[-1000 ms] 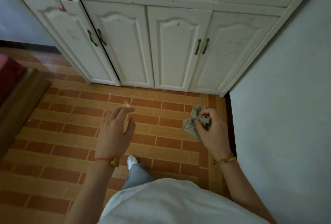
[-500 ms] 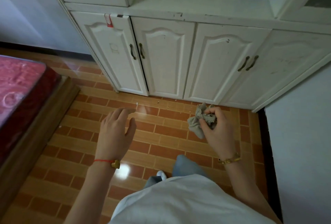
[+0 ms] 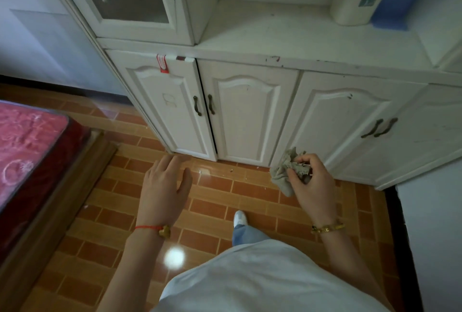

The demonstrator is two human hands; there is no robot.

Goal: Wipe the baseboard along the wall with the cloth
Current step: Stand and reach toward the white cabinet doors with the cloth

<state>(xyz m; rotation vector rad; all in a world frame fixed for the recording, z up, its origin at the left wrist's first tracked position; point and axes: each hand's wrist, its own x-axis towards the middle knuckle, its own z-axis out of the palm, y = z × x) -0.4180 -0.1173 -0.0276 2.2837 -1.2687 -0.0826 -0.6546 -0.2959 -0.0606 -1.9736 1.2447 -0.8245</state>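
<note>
Approach step: right hand (image 3: 311,186) grips the crumpled cloth (image 3: 285,174), left hand (image 3: 165,191) open; next, crouch to the dark baseboard (image 3: 397,236).

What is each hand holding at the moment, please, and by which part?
The right hand pinches the grey cloth by its bunched-up upper part, leaving the rest hanging below the fingers. The left hand is open and holds nothing.

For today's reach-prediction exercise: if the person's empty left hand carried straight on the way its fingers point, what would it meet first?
Probably the leftmost lower cabinet door, near its bottom edge. The left hand is open, fingers pointing there over the tiled floor; depth from one view is uncertain.
</note>
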